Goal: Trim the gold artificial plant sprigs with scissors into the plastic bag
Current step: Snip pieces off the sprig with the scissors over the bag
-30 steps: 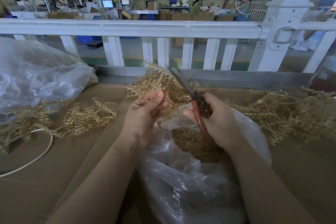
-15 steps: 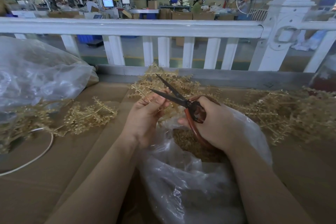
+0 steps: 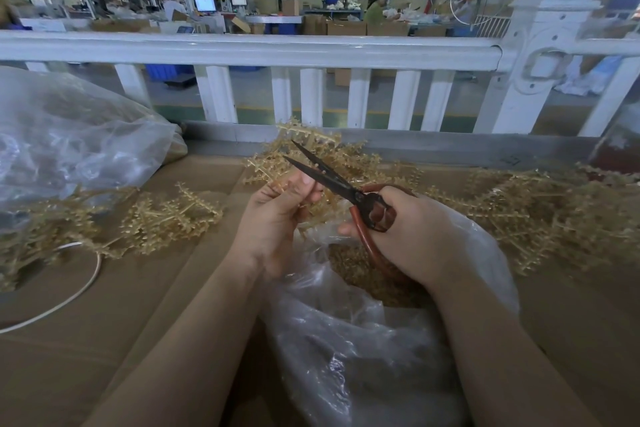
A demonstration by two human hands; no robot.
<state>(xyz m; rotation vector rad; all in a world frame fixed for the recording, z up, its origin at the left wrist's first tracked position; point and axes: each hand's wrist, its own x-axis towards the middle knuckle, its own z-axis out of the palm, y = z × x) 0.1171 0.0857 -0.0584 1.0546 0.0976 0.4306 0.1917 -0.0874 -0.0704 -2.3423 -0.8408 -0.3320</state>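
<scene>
A: Scissors [image 3: 332,180] blades parted now, shut a second ago; right hand [image 3: 412,232] grips the handles.
B: Left hand [image 3: 277,215] pinches the sprig [image 3: 304,156] over the bag [image 3: 363,340]. Next snip pending.

A white railing [image 3: 249,51] crosses behind the cardboard-covered table [image 3: 104,340] — a white cord [image 3: 74,291] curls at left.

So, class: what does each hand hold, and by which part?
Right hand grips the scissors by their red handle loops; left hand pinches a gold sprig near its lower end.

Plastic bag [image 3: 363,357] between sprig piles [image 3: 166,218], below scissors [image 3: 332,180]
</scene>
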